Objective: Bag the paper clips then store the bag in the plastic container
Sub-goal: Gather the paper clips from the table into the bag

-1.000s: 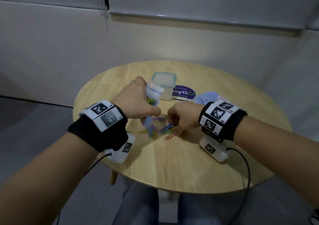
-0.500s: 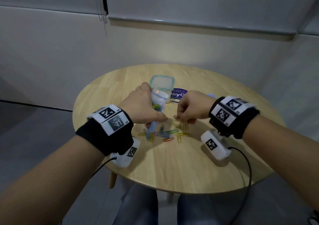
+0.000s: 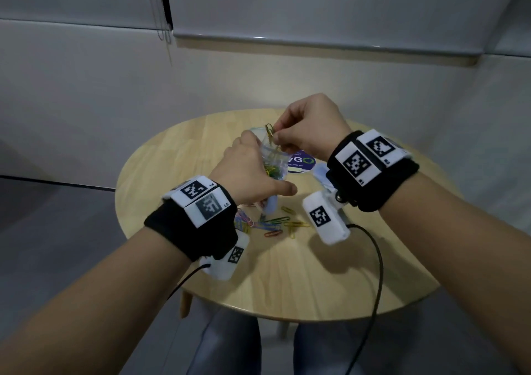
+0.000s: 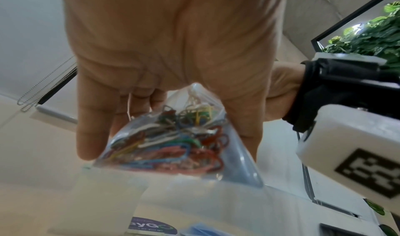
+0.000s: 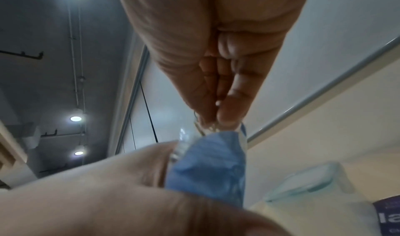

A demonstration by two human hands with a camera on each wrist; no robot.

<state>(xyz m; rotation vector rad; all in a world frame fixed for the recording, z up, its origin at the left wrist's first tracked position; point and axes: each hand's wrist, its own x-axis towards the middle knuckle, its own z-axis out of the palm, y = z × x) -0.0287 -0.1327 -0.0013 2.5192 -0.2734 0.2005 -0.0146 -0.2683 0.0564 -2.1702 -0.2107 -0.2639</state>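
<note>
**Clips going in at the bag mouth**

Above the worktop (image 3: 201,156), mid-air: left hand (image 3: 247,173) grips the small clear bag (image 4: 173,142), fingers curled round it, mouth up, long axis roughly vertical. Bag already holds a mixed bunch of coloured clips.

Right hand (image 3: 310,127) sits directly over the mouth, thumb and fingertips (image 5: 225,114) pinching a few paper clips (image 3: 269,133) that hang down, lower ends at or just inside the opening. That's the relation that matters: the clips' long axis lines up with the bag's, so my read is release or push straight down. Right hand is the nearer one for feeding; left just holds the bag.

Loose clips (image 3: 275,225) lie on the worktop below and between the wrists, so bagging isn't finished.

Plastic container (image 5: 307,183) is on the far side of the worktop, mostly hidden behind the hands in the head view; can't tell if its lid is on. Round purple sticker (image 3: 301,163) lies just beside it. Something pale blue (image 3: 320,172) lies under the right wrist, unclear what.

Nothing blocks the drop. Risk: the narrow mouth folds shut, or clips snag on the rim.
</note>
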